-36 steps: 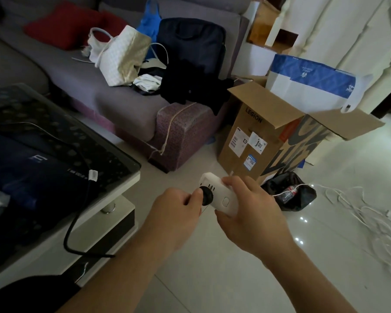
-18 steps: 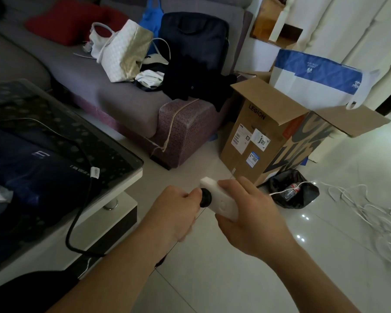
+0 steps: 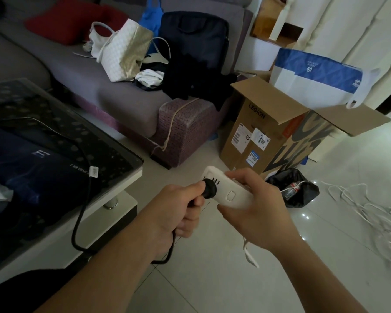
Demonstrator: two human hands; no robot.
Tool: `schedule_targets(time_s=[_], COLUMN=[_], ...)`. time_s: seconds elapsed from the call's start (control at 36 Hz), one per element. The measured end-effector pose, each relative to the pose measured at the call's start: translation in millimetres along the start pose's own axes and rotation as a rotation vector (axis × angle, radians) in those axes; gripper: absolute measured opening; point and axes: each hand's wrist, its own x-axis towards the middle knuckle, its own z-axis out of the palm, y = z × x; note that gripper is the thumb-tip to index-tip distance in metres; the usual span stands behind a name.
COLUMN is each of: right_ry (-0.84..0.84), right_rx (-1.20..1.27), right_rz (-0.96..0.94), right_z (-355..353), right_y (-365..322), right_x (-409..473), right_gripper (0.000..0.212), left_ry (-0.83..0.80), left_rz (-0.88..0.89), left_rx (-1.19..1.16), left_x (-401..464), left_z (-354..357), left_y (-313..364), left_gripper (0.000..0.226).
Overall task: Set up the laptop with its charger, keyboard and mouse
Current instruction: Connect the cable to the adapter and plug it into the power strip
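Note:
My left hand (image 3: 178, 208) grips the charger's black plug (image 3: 209, 188) and holds it against the socket face of a white power strip (image 3: 228, 190). My right hand (image 3: 255, 211) holds that strip from the right side, above the floor. The black charger cable (image 3: 81, 213) runs from the plug down in a loop and up over the edge of the glass coffee table (image 3: 131, 161). A dark flat item with a pale logo (image 3: 38, 163) lies on the table at the left; I cannot tell whether it is the laptop.
A grey sofa (image 3: 122, 93) with bags and clothes stands behind. An open Legion cardboard box (image 3: 264, 132) and a blue-and-white bag (image 3: 316, 73) stand on the floor to the right. A black bag (image 3: 296, 190) and tangled white cables (image 3: 375, 213) lie on the tiles.
The strip has turned in my right hand so its socket face shows again, and the plug stays pressed against it. The view shifted slightly.

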Motion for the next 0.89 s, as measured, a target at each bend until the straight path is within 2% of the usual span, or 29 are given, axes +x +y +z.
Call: schedule_targets(time_s=[0.17,0.25,0.33,0.42,0.58,0.78,0.89], right_ry=[0.076,0.119,0.082,0.022,-0.253,-0.278,-0.314], right_rx=[-0.101,-0.180,-0.203,-0.197,-0.043,0.192,0.288], right_rz=[-0.050,-0.092,-0.109,-0.032,0.145,0.143,0.180], right_z=[-4,-4,-1,0,-4,-11,-14], right_y=[-1,-2,2,3,3,-4,-5], right_x=[2,0,-1,1,8,11,12], right_gripper=[0.081,0.101,0.090,0.078,0.073,0.072,0.054], left_ry=[-0.088,-0.027,0.044,0.056,0.047,0.005,-0.054], left_rz=[-0.024,-0.022,0.009,0.009,0.012,0.087,0.113], left_rx=[-0.002,0.099,0.199,0.222,0.256,0.263,0.318], left_x=[2,4,4,3,4,-2,-5], left_z=[-3,0,4,7,9,7,7], left_y=[-3,-6,-10,-12,-16,-7,-6], left_gripper=[0.043,0.040,0.038,0.040,0.039,0.040,0.042])
